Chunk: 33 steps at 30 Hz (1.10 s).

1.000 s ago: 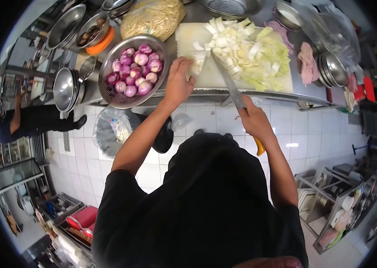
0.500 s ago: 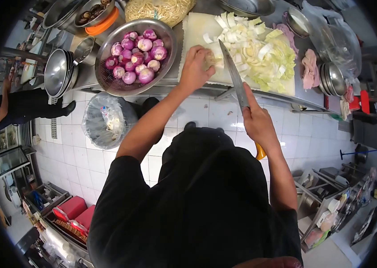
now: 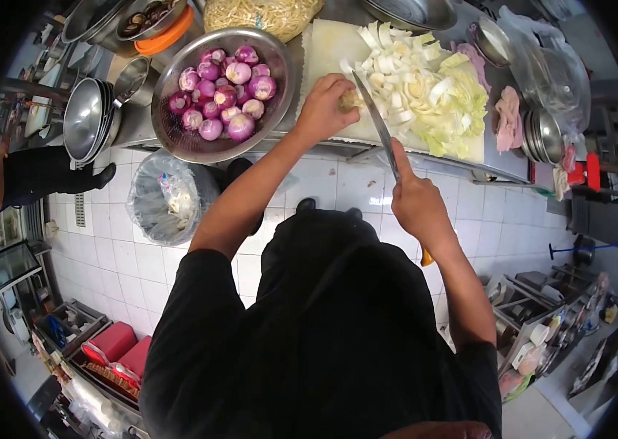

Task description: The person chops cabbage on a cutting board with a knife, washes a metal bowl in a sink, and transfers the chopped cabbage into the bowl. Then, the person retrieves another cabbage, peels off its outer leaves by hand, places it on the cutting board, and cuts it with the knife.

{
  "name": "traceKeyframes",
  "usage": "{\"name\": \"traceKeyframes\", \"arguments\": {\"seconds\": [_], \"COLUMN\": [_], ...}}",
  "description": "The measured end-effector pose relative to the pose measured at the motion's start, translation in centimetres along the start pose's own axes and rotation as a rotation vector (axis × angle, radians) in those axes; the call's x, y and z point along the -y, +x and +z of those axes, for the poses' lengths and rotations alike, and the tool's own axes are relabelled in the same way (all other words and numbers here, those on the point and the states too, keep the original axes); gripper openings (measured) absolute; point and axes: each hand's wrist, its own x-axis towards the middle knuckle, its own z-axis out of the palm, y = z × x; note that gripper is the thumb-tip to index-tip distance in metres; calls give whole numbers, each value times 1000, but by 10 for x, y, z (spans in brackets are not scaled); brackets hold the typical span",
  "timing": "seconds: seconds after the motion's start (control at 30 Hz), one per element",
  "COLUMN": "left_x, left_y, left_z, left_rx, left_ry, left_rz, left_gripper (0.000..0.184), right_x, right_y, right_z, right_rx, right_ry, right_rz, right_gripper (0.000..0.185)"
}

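My right hand (image 3: 420, 203) is wrapped around the yellow handle of a long kitchen knife (image 3: 378, 119), its blade pointing away from me over the white cutting board (image 3: 332, 45). Fingers curled, my left hand (image 3: 323, 110) grips a small pale-yellow piece of cabbage (image 3: 348, 101) on the board. The blade lies close beside that piece; whether it touches cannot be made out. Chopped pale-green and white cabbage (image 3: 437, 95) is heaped on the board to the right of the blade.
Left of the board, a metal colander (image 3: 285, 69) holds peeled purple onions, with a bag of bean sprouts (image 3: 254, 18) behind. Metal bowls (image 3: 84, 121) and a pink cloth (image 3: 508, 117) lie along the counter. A lined bin (image 3: 148, 201) stands below. Another person's leg (image 3: 68, 172) shows far left.
The knife's tip and my right hand have shifted slightly left, bringing the blade nearer my left hand. My left fingers have curled in more around the cabbage piece. The view has shifted a little.
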Motion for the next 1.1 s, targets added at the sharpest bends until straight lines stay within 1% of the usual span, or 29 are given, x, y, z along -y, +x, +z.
{"name": "traceKeyframes", "arguments": {"seconds": [0.13,0.27,0.33,0.43,0.53,0.63,0.7,0.8,0.9,1.0,1.1], "left_x": [2,1,4,4,0,5,5,-3,-31,-28,-27], "left_y": [0,-1,-1,1,-5,-1,-3,1,10,11,8], "left_z": [1,1,1,0,1,3,3,-3,-4,15,11], "left_rx": [4,-7,-8,-17,-21,-23,-13,5,-26,-49,-81], "left_ry": [19,5,1,-5,-11,-23,-35,-9,124,199,205], "left_rz": [0,-8,-9,-1,-16,-14,-13,-10,-66,-239,-406], "left_gripper": [43,43,44,43,42,43,44,51,55,60,56], "right_x": [6,-5,-12,-19,-32,-41,-44,-49,-43,-41,-42], "right_y": [8,20,33,59,64,65,65,62,50,39,20], "right_z": [-4,2,17,49,56,36,32,31,25,19,9], "right_rx": [45,70,72,4,-57,-39,-49,-96,-138,-180,-181], "right_ry": [-66,-14,2,-5,19,136,147,104,117,191,250], "right_rz": [14,-29,-32,-31,-68,-145,-123,-90,-65,-45,10], "right_gripper": [76,80,81,85,85,76,73,73,72,69,67]}}
